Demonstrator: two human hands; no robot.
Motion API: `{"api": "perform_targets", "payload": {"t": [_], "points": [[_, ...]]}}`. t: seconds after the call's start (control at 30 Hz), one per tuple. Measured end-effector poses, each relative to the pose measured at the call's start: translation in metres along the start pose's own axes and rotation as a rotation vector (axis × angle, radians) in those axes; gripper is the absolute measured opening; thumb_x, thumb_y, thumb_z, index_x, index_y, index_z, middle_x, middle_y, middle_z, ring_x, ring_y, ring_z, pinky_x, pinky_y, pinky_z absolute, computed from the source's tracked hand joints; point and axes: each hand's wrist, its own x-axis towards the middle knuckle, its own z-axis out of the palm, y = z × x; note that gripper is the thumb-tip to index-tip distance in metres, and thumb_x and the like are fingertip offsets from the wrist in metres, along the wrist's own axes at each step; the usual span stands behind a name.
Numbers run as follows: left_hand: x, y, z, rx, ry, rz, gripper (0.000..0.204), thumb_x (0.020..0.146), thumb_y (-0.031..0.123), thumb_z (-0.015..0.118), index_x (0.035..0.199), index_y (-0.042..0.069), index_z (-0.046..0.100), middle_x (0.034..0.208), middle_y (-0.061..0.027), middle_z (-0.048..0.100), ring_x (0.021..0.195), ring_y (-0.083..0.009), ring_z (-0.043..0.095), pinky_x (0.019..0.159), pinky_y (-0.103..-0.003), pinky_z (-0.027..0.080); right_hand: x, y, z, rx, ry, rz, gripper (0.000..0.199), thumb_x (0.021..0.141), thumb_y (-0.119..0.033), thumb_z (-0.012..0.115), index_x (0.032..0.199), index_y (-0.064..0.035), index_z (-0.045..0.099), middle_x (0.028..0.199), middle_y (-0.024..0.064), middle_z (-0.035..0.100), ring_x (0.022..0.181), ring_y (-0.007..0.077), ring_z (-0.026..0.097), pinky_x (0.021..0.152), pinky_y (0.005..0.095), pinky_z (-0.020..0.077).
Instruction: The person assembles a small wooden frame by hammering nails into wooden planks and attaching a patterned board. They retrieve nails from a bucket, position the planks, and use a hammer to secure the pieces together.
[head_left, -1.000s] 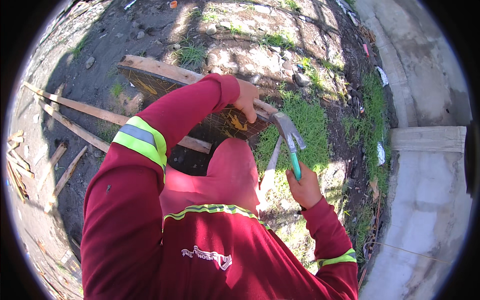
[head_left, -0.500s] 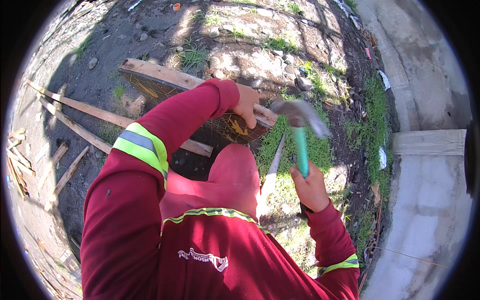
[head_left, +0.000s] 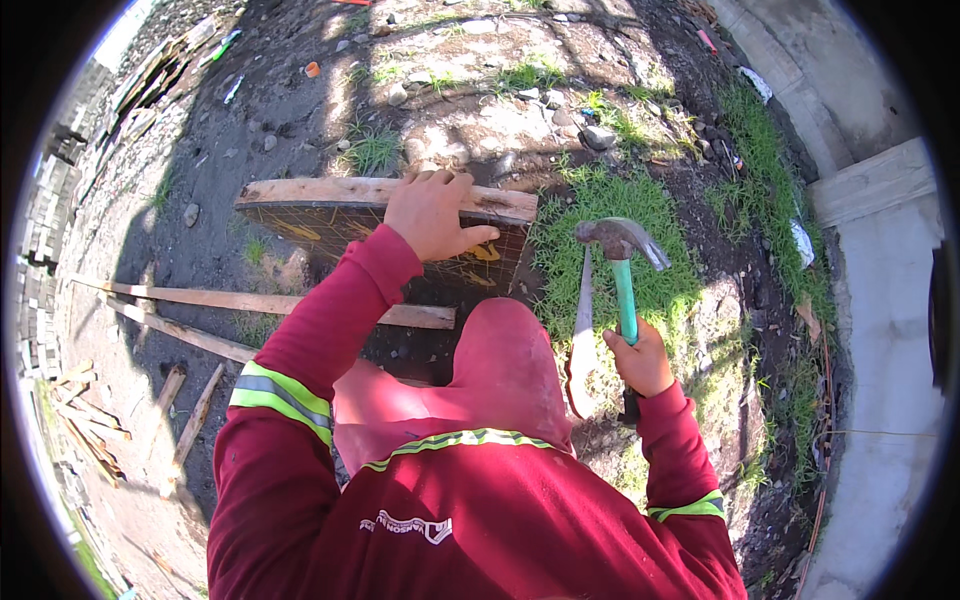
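Observation:
In front of my knees a dark panel with yellow-orange markings stands on edge, a pale wooden batten running along its top. My left hand grips this batten right of its middle, fingers over the far side and thumb stretched along the near face. My right hand is closed round the green handle of a claw hammer, whose head is raised, with its claw toward the right. Between the hammer and my knee is what looks like a handsaw, its tapered blade over the grass.
Long wooden strips lie on the dirt at the left, near short wood offcuts. Grass and stones spread beyond the panel. Along the right runs a concrete slab with a raised concrete strip.
My left hand has shifted left along the batten and now lies over its top. The hammer, blurred by motion before, now shows sharply. The whole view has shifted.

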Motion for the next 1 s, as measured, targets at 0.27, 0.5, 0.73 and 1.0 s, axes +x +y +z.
{"api": "perform_targets", "payload": {"t": [0.27,0.5,0.73,1.0], "points": [[0.039,-0.088,0.018,-0.076,0.318,-0.022,0.06,0.079,0.06,0.065,0.106,0.007,0.07,0.092,-0.0147,0.069,0.09,-0.032,0.066,0.081,-0.041,0.051,-0.051,0.129,0.044,0.079,0.194,0.356,0.006,0.089,-0.008,0.061,0.088,-0.0033,0.057,0.055,0.0,0.051,0.039,0.01,0.046,0.038,0.0273,0.0371],[0.128,-0.156,0.019,0.074,0.333,-0.044,0.073,0.084,0.056,0.063,0.14,0.012,0.046,0.139,-0.0195,0.045,0.122,-0.0374,0.05,0.098,-0.042,0.044,-0.092,0.182,0.047,-0.038,0.143,0.452,0.02,0.087,-0.005,0.063,0.106,0.0025,0.064,0.083,0.0083,0.069,0.072,0.0119,0.064,0.067,0.0282,0.0515],[-0.04,-0.074,0.163,-1.068,0.075,-1.044,0.057,0.082,0.04,0.07,0.115,-0.005,0.061,0.105,-0.0152,0.065,0.09,-0.0182,0.062,0.071,-0.036,0.051,-0.084,0.205,0.051,-0.189,0.131,0.621,0.025,0.084,-0.019,0.068,0.102,-0.0007,0.065,0.065,0.0112,0.065,0.052,0.019,0.061,0.052,0.0339,0.049],[-0.133,0.02,0.314,-1.78,-0.21,-1.731,0.104,0.083,0.058,0.063,0.149,-0.003,0.011,0.148,-0.0237,0.029,0.13,-0.0377,0.041,0.107,-0.048,0.036,-0.09,0.252,0.054,-0.18,0.066,0.442,0.022,0.083,-0.018,0.065,0.098,-0.0014,0.067,0.077,0.0196,0.069,0.071,0.028,0.069,0.069,0.038,0.0533]]}}
